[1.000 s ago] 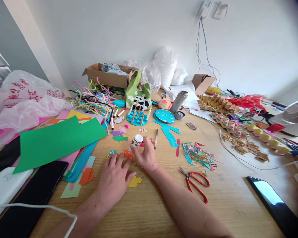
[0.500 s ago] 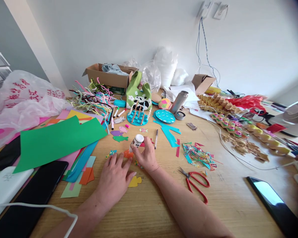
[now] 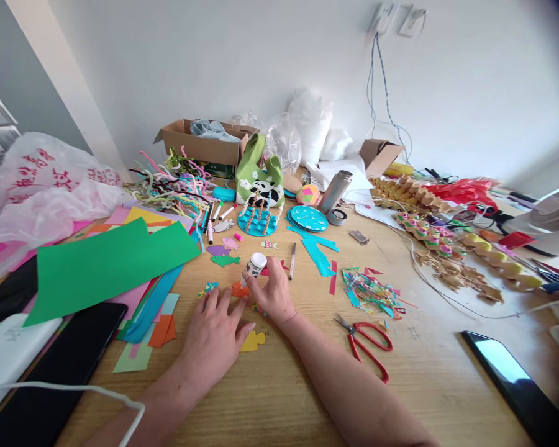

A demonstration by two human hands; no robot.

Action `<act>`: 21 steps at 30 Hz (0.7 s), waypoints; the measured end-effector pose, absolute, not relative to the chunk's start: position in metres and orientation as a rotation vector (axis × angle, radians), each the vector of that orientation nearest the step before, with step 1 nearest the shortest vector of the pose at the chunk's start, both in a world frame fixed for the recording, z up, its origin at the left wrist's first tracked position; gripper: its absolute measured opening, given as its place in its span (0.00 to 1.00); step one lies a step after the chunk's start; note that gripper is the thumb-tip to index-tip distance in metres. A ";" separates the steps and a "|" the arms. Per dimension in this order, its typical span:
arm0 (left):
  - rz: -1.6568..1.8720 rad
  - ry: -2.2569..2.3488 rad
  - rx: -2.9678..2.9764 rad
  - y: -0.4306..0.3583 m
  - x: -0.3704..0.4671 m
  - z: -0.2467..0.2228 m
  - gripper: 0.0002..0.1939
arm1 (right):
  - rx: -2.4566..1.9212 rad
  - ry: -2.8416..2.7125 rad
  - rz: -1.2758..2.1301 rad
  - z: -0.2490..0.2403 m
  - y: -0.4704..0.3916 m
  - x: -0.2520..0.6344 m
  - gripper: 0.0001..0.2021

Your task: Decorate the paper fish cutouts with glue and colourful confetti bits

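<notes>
My right hand [image 3: 274, 290] is closed around a white glue stick [image 3: 256, 263], held nearly upright with its lower end over an orange paper fish [image 3: 239, 288]. Flat on the table, my left hand [image 3: 217, 329] has its fingers spread, the tips at the near edge of that fish. A yellow paper cutout [image 3: 253, 341] lies beside my left thumb. Multicoloured scraps [image 3: 208, 288] sit just past the left fingertips. Beyond the hands are green [image 3: 225, 259], purple [image 3: 218, 249] and pink paper fish. A red cutout [image 3: 279, 268] is partly hidden behind my right hand.
Red-handled scissors [image 3: 366, 341] and a pile of paper clippings [image 3: 370, 292] lie to the right, with a phone [image 3: 507, 379] farther over. Coloured sheets [image 3: 116, 261] cover the left side. At the back stand a metal flask [image 3: 336, 191] and a green panda bag [image 3: 261, 177].
The glue stick has shifted slightly left and down, with my right hand moving along. My left hand stays in place.
</notes>
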State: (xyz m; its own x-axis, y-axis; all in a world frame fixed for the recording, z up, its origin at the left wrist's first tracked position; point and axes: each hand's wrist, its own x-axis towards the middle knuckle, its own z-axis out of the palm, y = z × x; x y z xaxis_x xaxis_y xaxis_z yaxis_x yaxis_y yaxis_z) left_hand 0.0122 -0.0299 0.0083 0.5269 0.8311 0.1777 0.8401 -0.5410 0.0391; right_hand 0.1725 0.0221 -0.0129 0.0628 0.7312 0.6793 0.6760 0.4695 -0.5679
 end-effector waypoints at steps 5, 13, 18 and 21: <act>-0.263 -1.488 -2.700 -0.030 0.013 0.009 0.21 | -1.230 -1.647 0.060 -0.012 0.022 0.172 0.09; -0.249 -1.481 -2.691 -0.030 0.012 0.008 0.22 | -1.217 -1.606 0.031 -0.008 0.018 0.174 0.10; -0.237 -1.487 -2.696 -0.030 0.012 0.008 0.23 | -1.186 -1.639 0.092 -0.008 0.018 0.174 0.09; -0.252 -1.480 -2.690 -0.030 0.012 0.008 0.22 | -1.183 -1.646 0.090 -0.008 0.018 0.174 0.09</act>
